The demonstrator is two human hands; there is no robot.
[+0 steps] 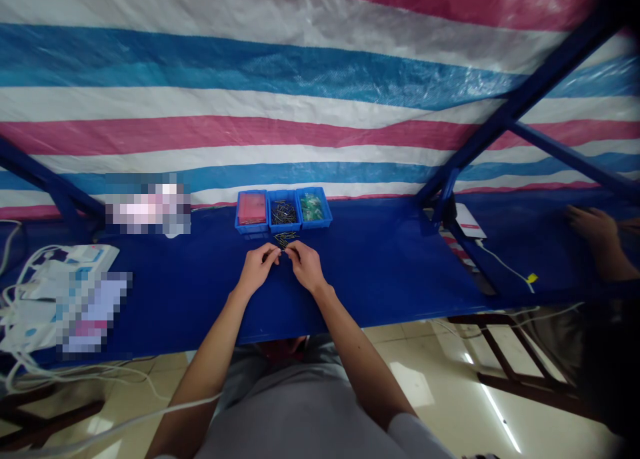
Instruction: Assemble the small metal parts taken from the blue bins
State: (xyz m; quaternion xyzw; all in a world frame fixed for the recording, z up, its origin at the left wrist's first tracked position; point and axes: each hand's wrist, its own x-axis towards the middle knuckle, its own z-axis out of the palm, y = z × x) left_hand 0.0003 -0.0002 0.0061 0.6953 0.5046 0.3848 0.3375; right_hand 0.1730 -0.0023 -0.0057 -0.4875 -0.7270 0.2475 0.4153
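Observation:
My left hand (260, 266) and my right hand (305, 262) meet over the blue table, fingertips pinched close together. A small, thin, pale piece (283, 250) shows between them; its kind is too small to tell. Just beyond my fingers lies a little pile of slim dark metal pieces (286, 237), which look like screws or drill bits. Behind the pile stand three blue bins side by side. The left bin (253, 228) holds flat red pieces, the middle bin (285, 227) more of the slim dark pieces, and the right bin (319, 224) small clear-green bags or pieces.
White power strips and cables (37, 279) cover the table's left end, near blurred-out items. Blue metal posts (465, 139) rise at both sides before a striped plastic sheet (300, 132). At right lie a white box (470, 220) with a cable and another person's hand (595, 226).

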